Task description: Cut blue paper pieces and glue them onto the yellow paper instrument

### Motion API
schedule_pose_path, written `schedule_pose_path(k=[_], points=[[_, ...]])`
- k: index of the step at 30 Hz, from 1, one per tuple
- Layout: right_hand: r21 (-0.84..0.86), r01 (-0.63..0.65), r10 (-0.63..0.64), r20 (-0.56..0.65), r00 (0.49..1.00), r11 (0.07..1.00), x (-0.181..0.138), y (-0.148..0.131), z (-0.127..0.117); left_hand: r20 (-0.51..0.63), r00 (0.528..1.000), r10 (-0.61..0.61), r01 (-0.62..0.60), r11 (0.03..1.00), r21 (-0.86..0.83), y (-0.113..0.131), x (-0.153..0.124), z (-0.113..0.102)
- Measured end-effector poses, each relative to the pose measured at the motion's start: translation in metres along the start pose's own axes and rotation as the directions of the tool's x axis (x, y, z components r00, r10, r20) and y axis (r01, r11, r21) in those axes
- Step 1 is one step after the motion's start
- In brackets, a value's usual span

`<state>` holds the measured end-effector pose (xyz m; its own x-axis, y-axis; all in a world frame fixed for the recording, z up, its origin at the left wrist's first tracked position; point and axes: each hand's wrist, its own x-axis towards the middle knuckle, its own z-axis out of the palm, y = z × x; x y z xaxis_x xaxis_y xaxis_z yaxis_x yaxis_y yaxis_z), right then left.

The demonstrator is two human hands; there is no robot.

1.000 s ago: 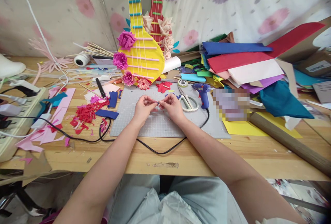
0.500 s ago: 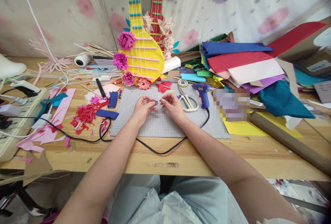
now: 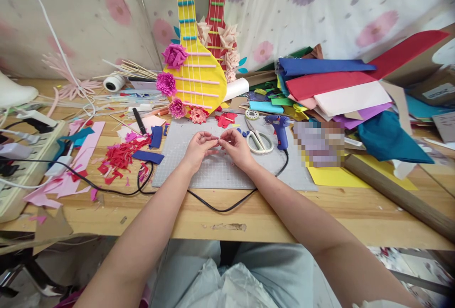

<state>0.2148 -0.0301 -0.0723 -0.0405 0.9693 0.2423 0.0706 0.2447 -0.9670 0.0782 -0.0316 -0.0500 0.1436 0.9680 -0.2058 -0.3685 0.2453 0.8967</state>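
Above the grey cutting mat [image 3: 170, 156], my left hand [image 3: 199, 149] and my right hand [image 3: 235, 146] meet at the fingertips, both pinched closed. Between them is a small blue paper piece, almost wholly covered by the fingers now; the earlier frame shows it in the left hand. Just beyond the right hand lie a few small blue paper pieces [image 3: 243, 133]. White-handled scissors [image 3: 260, 142] rest to its right, with a blue glue gun [image 3: 280, 131] beside them. A red paper flower [image 3: 225, 119] lies at the mat's back edge.
Behind the mat stand a yellow paper-covered lute shape [image 3: 201, 73] with flowers and a red one [image 3: 217, 9]. Red paper shreds [image 3: 122, 154] and blue strips [image 3: 148, 157] lie left. A black cord [image 3: 222, 210] loops in front. Coloured paper [image 3: 330, 85] is piled right, near a brown roll [image 3: 394, 194].
My two hands have come together, so their fingertips now touch and hide the blue paper piece. The right hand has shifted slightly left, uncovering the small blue pieces behind it.
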Motion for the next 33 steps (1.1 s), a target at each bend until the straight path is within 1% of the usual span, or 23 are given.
schedule_pose_path(k=[4,7,9,10,11,12,13,14,16,17,19,21,23,24,26,29,31,33], points=[[0.022,-0.024,0.023,0.013,1.000,0.999,-0.001,0.001,0.002,-0.019,1.000,0.025,-0.025,1.000,-0.002,-0.003,0.002,0.000],[0.027,-0.031,0.030,0.029,0.999,0.999,0.001,0.000,-0.001,-0.055,0.998,0.018,-0.019,0.999,-0.029,-0.002,0.003,0.000],[-0.043,-0.043,0.043,0.015,0.999,0.998,0.004,-0.004,-0.010,-0.080,0.997,0.008,-0.012,0.998,-0.060,-0.001,0.003,-0.001],[-0.120,-0.054,0.054,-0.001,0.999,0.991,0.006,-0.009,-0.017,-0.091,0.996,-0.001,-0.006,0.997,-0.076,0.000,0.003,-0.002],[-0.231,-0.073,0.068,-0.027,0.997,0.970,0.007,-0.014,-0.026,-0.100,0.995,-0.012,0.003,0.996,-0.090,0.001,0.003,-0.002],[-0.369,-0.091,0.081,-0.044,0.996,0.925,0.009,-0.020,-0.036,-0.108,0.994,-0.023,0.012,0.995,-0.102,0.002,0.003,-0.003],[-0.507,-0.118,0.087,-0.084,0.993,0.854,0.009,-0.026,-0.046,-0.118,0.992,-0.037,0.023,0.993,-0.112,0.003,0.003,-0.004],[-0.633,-0.150,0.083,-0.135,0.987,0.759,0.009,-0.033,-0.056,-0.126,0.991,-0.051,0.035,0.992,-0.121,0.004,0.003,-0.005],[-0.823,-0.215,0.092,-0.196,0.976,0.526,0.006,-0.042,-0.074,-0.130,0.989,-0.071,0.053,0.989,-0.138,0.005,0.003,-0.006],[-0.881,-0.226,0.095,-0.205,0.974,0.416,0.003,-0.043,-0.081,-0.125,0.989,-0.076,0.057,0.988,-0.146,0.006,0.003,-0.007],[-0.953,-0.192,0.099,-0.173,0.980,0.235,-0.002,-0.041,-0.090,-0.111,0.991,-0.081,0.062,0.985,-0.160,0.006,0.003,-0.007],[-0.985,-0.133,0.109,-0.121,0.987,0.110,-0.006,-0.033,-0.092,-0.102,0.991,-0.082,0.064,0.983,-0.170,0.006,0.003,-0.008],[-0.994,-0.105,0.145,-0.099,0.985,0.036,-0.007,-0.026,-0.089,-0.100,0.992,-0.082,0.063,0.982,-0.179,0.006,0.003,-0.009],[-0.994,-0.106,0.169,-0.101,0.980,0.022,-0.006,-0.023,-0.086,-0.097,0.992,-0.081,0.063,0.981,-0.182,0.006,0.003,-0.009],[-0.992,-0.127,0.214,-0.120,0.969,0.021,-0.004,-0.021,-0.081,-0.089,0.993,-0.081,0.063,0.981,-0.185,0.006,0.003,-0.010],[-0.979,-0.195,0.242,-0.173,0.955,0.068,-0.003,-0.027,-0.081,-0.079,0.994,-0.071,0.055,0.980,-0.192,0.007,0.003,-0.011],[-0.954,-0.259,0.255,-0.216,0.943,0.152,-0.005,-0.033,-0.087,-0.078,0.995,-0.058,0.041,0.979,-0.201,0.007,0.003,-0.011],[-0.898,-0.316,0.275,-0.235,0.932,0.305,-0.007,-0.037,-0.096,-0.091,0.995,-0.047,0.028,0.978,-0.205,0.008,0.003,-0.011]])
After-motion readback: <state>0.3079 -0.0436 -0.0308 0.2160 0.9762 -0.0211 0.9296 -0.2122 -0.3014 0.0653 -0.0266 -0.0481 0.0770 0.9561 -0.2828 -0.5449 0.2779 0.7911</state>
